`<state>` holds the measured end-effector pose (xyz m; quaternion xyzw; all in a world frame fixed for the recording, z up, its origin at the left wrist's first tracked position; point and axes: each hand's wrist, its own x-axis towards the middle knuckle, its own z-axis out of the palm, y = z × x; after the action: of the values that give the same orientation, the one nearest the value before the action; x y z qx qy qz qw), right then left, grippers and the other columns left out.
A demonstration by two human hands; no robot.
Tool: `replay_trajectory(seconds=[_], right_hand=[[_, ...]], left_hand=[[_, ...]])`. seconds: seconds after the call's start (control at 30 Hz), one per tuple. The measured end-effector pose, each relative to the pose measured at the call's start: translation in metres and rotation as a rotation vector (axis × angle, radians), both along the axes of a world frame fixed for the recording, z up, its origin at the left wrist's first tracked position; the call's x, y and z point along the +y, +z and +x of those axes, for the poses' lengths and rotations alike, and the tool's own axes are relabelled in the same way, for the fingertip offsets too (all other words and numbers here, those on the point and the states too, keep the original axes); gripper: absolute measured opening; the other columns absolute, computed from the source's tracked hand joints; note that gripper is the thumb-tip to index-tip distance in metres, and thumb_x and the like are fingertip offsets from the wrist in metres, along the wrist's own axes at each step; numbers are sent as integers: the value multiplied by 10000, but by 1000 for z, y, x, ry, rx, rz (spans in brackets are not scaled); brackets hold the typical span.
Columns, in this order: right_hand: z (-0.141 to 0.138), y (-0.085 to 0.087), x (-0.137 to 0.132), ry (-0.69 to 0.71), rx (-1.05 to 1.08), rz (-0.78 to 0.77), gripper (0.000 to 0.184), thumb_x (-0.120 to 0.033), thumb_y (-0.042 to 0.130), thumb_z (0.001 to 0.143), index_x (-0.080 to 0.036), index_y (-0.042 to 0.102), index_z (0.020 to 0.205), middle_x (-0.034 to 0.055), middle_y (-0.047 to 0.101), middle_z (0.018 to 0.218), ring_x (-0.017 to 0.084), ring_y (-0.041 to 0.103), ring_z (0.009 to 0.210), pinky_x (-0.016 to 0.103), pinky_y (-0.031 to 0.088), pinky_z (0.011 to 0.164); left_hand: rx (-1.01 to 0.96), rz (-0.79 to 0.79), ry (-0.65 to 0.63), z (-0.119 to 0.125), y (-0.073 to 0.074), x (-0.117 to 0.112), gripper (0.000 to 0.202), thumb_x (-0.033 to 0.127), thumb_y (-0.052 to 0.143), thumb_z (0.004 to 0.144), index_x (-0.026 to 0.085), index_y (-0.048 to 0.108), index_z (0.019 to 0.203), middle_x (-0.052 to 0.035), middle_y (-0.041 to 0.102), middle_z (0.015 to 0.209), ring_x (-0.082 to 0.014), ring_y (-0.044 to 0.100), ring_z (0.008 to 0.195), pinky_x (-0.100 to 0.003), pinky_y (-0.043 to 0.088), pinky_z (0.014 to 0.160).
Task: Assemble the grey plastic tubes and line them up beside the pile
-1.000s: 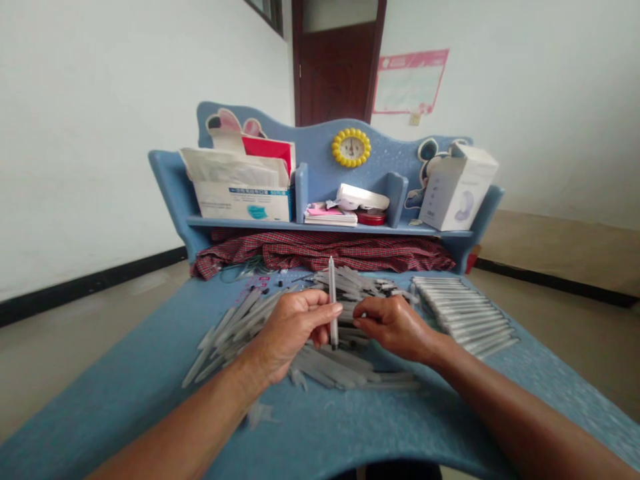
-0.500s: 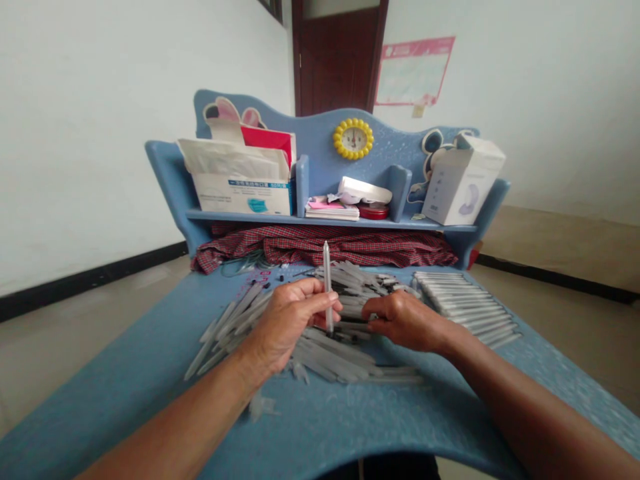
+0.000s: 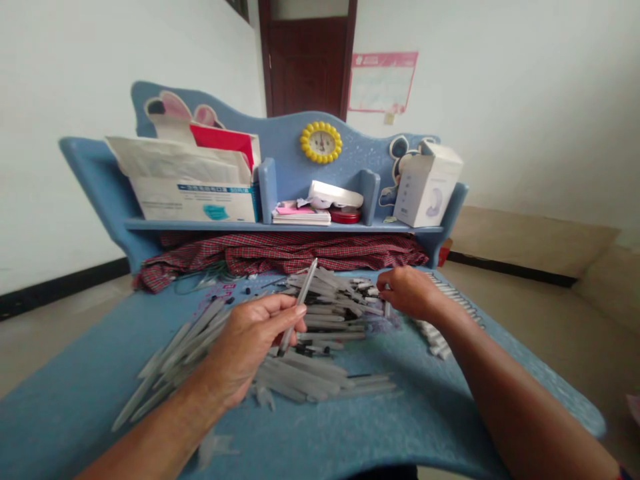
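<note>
My left hand (image 3: 265, 333) is closed around a translucent pen (image 3: 301, 297), which it holds tilted, tip up and leaning right. My right hand (image 3: 410, 291) is over the right end of the pile, thumb and fingers pinched together. A small pale piece shows just below those fingertips; whether they grip it is too blurred to tell. Between the hands lies a loose heap of clear pen barrels (image 3: 330, 317) with dark bits among them. More barrels (image 3: 185, 347) lie left of my left hand. Partly behind my right forearm, a neat row of pens (image 3: 457, 297) is lined up.
A blue desk (image 3: 320, 440) carries everything. At its back, a shelf holds a mask box (image 3: 200, 200), some papers (image 3: 300, 217), a red tin (image 3: 345, 216) and a white box (image 3: 430, 187). Checked cloth (image 3: 280, 253) is bunched beneath the shelf.
The view has turned right. My right hand has moved away from the left hand, to the heap's right end. The pen in my left hand has gone from upright to leaning right.
</note>
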<state>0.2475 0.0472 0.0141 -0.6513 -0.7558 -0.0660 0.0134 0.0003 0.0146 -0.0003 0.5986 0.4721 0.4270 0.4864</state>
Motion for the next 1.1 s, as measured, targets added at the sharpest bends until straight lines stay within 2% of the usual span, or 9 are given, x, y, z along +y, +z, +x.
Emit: replay_trajectory(seconds=[0.17,0.43,0.73,0.87,0.97,1.03,1.1], right_hand=[[2,-9,8,-43,-64,-24,239,-228,451,782,-231,668,884,92,682,879,230,627,839,294,425,668],[-10,-32,15,28,-116,-31,285,-208,401,836,-205,653,970,138,672,907,246,629,860,331,448,708],[-11,-37,23,75,-66,-45,256,-219,445,810,-149,662,926,183,667,929,271,629,871,362,453,734],[-8,-35,24,103,35,-41,219,-174,492,734,-115,668,850,192,671,908,273,625,867,348,446,738],[-3,-32,22,124,167,-10,201,-185,485,729,-118,658,805,153,682,854,236,628,825,308,449,704],[-1,-29,21,154,268,-11,224,-215,435,779,-134,631,848,88,687,765,162,632,683,244,456,610],[-1,-28,19,222,564,-49,232,-262,393,824,-134,581,870,35,664,643,103,572,470,193,423,457]], left_hand=[[32,8,-4,0,1,-1,209,348,598,734,157,597,647,20,586,566,-88,473,468,-215,339,472],[89,17,-22,1,1,-2,217,372,623,682,162,603,628,10,581,557,-107,474,479,-233,353,492],[171,37,-63,0,-5,-1,262,401,587,722,150,604,651,-13,598,572,-119,483,499,-247,351,512],[187,43,-63,0,-5,-1,260,402,588,720,149,605,662,-9,595,572,-121,483,508,-249,353,523],[189,46,-66,0,-4,-1,251,392,571,733,150,607,675,-5,594,570,-118,482,507,-246,352,522],[182,40,-76,0,-4,-1,244,381,558,741,150,606,681,-4,597,572,-115,484,500,-241,352,516],[172,31,-100,1,-3,-3,242,370,544,748,149,600,666,-6,601,577,-113,490,497,-237,356,513]])
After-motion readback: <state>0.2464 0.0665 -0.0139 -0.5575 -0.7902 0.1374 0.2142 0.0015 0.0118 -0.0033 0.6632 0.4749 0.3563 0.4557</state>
